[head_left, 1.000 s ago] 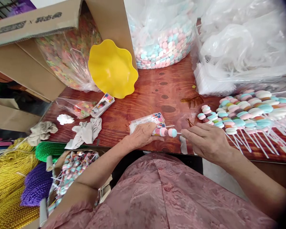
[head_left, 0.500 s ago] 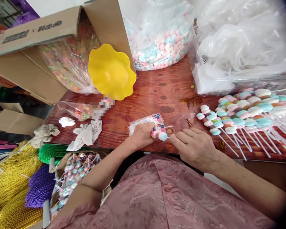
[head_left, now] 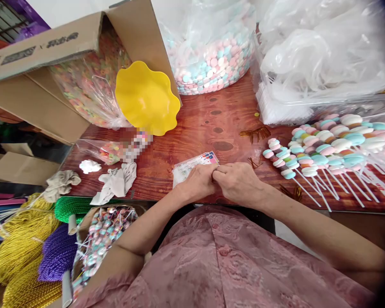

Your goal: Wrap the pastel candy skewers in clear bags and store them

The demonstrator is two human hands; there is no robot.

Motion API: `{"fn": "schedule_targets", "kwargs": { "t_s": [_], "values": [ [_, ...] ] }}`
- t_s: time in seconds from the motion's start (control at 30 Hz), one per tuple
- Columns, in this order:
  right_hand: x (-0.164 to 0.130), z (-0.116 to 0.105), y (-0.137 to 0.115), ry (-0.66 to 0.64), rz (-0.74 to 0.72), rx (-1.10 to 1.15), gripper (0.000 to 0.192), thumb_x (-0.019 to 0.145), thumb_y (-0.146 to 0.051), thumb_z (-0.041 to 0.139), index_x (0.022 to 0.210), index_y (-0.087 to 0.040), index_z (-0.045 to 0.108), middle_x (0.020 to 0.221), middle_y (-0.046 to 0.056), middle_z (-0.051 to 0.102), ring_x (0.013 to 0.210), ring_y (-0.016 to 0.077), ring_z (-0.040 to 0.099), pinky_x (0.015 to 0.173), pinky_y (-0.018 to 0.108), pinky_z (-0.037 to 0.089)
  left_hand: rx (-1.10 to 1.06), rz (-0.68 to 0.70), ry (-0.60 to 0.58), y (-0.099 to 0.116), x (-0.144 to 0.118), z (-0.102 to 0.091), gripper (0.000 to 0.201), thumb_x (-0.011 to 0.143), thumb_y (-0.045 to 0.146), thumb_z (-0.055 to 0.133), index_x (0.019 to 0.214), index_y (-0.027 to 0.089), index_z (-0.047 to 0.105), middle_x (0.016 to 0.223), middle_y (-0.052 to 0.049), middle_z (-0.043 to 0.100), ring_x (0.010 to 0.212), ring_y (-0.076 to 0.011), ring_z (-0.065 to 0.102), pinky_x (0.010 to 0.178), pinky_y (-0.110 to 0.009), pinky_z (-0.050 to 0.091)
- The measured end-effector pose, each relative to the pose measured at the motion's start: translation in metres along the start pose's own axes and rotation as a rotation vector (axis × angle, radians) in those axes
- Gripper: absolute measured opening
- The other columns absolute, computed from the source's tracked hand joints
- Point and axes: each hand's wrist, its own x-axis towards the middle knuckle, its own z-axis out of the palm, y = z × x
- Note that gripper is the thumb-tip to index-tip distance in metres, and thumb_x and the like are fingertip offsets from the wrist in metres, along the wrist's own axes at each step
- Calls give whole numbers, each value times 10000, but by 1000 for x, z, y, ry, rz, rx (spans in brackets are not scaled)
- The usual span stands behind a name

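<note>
My left hand [head_left: 197,182] and my right hand [head_left: 237,183] meet at the front edge of the red wooden table [head_left: 211,128], fingers closed together. The pastel candy skewer that they grip is hidden between them. Under my left hand lies a stack of clear printed bags [head_left: 192,164]. To the right lies a pile of finished candy skewers [head_left: 324,147] on white sticks.
A yellow wavy bowl [head_left: 146,98] leans on a cardboard box [head_left: 45,64] holding a bag of mixed sweets. A big bag of pastel candies [head_left: 211,60] stands at the back, crumpled plastic [head_left: 324,55] to the right. Cloth scraps [head_left: 115,179] lie left; cord spools [head_left: 25,244] below.
My right hand slid left along the stick until it met my left hand. The pink and blue candies that showed between the hands are now covered.
</note>
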Motion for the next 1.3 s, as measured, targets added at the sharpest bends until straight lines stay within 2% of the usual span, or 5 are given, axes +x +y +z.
{"fn": "schedule_targets", "kwargs": {
  "t_s": [0.27,0.63,0.77,0.87,1.3],
  "values": [
    [2,-34,39,152,-158,-35,216,911,-151,458,860,-178,667,739,40,634,647,136,511,611,287,272,-860,-206,-169,-11,-5,-53,400,792,450,688,1021,122,695,743,-23,660,604,-94,566,562,-210,434],
    [11,9,8,483,108,755,612,898,-248,563,1465,-273,333,1431,126,456,937,176,608,722,322,525,-958,-246,523,-11,-6,4,385,812,545,668,793,171,579,593,51,519,448,-49,409,423,-170,342],
    [10,30,-9,600,399,1049,458,790,-327,749,1216,-266,593,1094,36,642,715,125,579,627,281,507,-680,-136,711,-9,-9,4,276,888,438,620,812,174,640,713,0,586,646,-98,518,610,-210,438],
    [11,37,-18,619,432,1117,61,853,-278,677,844,-218,687,763,-14,626,674,118,564,644,272,491,-677,-72,685,0,-15,5,256,895,416,622,817,179,677,790,-28,627,751,-128,563,724,-248,469],
    [24,45,-34,929,372,794,84,855,-199,650,840,-257,709,818,9,567,783,155,566,677,316,490,-1389,-270,285,-1,-26,17,439,761,570,729,776,150,603,653,41,507,531,-49,428,512,-182,357]
  ]
}}
